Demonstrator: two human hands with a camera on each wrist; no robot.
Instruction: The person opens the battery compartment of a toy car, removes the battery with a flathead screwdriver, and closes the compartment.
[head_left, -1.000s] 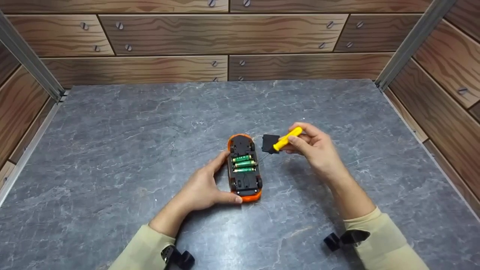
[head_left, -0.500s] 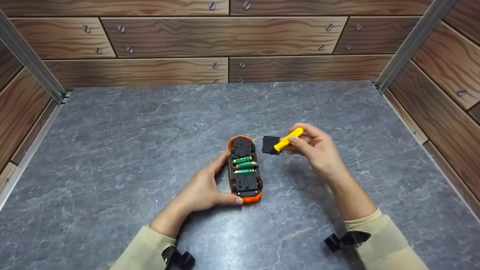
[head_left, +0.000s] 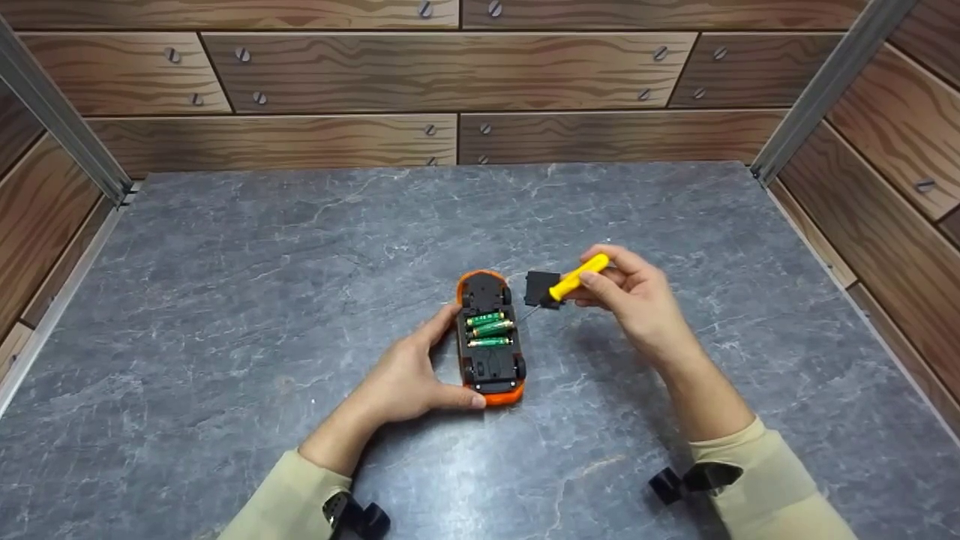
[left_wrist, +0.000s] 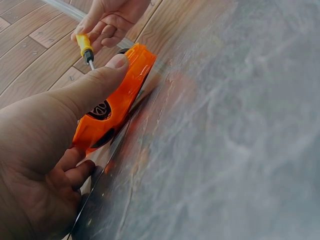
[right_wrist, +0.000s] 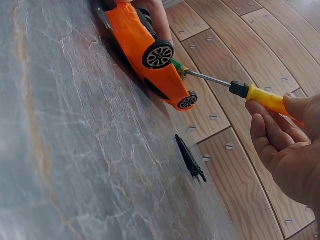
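Observation:
An orange toy car (head_left: 493, 367) lies upside down on the grey marbled table, its black underside facing up. Three green batteries (head_left: 489, 330) sit in its open compartment; the middle one lies slanted, its right end raised. My left hand (head_left: 405, 375) grips the car from the left, thumb on the near end and fingers along the side. Between the thumb and fingers of my right hand (head_left: 637, 300) is a yellow-handled screwdriver (right_wrist: 267, 99). Its metal tip touches the raised end of the middle battery (right_wrist: 181, 69). A black battery cover (head_left: 541, 289) lies right of the car.
The marbled table (head_left: 300, 247) stretches around the car on all sides. Wood-patterned walls (head_left: 450, 71) stand at the back and both sides, with metal posts (head_left: 810, 94) in the corners. Wrist cameras (head_left: 358, 516) are strapped over both sleeves.
The middle battery's right end has risen, so it slants more than before. The screwdriver tip has shifted slightly upward with it. My left hand and the car stay in place.

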